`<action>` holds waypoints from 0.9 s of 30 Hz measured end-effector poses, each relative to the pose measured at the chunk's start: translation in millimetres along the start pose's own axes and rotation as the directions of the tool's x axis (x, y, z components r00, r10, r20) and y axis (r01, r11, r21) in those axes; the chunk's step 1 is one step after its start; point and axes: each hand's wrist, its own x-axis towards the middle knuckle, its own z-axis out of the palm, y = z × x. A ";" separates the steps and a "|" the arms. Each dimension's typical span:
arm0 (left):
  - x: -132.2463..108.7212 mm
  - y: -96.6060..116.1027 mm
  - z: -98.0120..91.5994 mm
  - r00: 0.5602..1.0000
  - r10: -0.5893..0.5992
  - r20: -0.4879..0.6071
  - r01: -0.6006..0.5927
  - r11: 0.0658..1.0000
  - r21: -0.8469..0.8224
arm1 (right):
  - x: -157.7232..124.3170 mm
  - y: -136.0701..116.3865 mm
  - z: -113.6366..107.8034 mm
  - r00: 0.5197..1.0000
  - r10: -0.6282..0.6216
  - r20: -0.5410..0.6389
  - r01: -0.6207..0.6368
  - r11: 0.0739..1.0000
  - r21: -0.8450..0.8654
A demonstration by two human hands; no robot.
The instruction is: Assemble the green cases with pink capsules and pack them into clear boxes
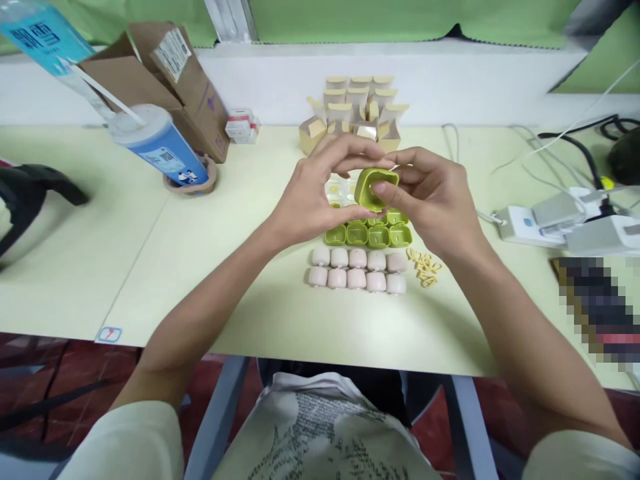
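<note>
Tabletop (200,287), front edge across the lower frame; I find most room for moving left of centre. Left hand (313,190), widely curved around a green cup (362,190) at upper centre; I cannot tell if it grips. Right hand (440,193), thumb inside, holding the cup's wall. I judge this cup light, stiff and smooth, best taken by that wall. Pinkish rounded blocks (357,278) and yellow loops (427,281) crowd the space below.
</note>
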 end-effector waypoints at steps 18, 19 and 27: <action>4.9 3.8 7.7 0.952 -0.286 0.109 0.305 0.917 -0.255 | 0.6 7.7 3.8 0.986 -0.166 0.028 0.168 0.966 -0.195; 4.9 3.8 7.7 0.952 -0.286 0.106 0.304 0.919 -0.252 | 0.4 7.2 4.2 0.985 -0.169 0.035 0.173 0.966 -0.193; 6.9 8.3 1.5 0.963 -0.268 0.021 0.268 0.956 -0.117 | -4.7 4.1 9.3 0.984 -0.177 0.019 0.176 0.957 -0.232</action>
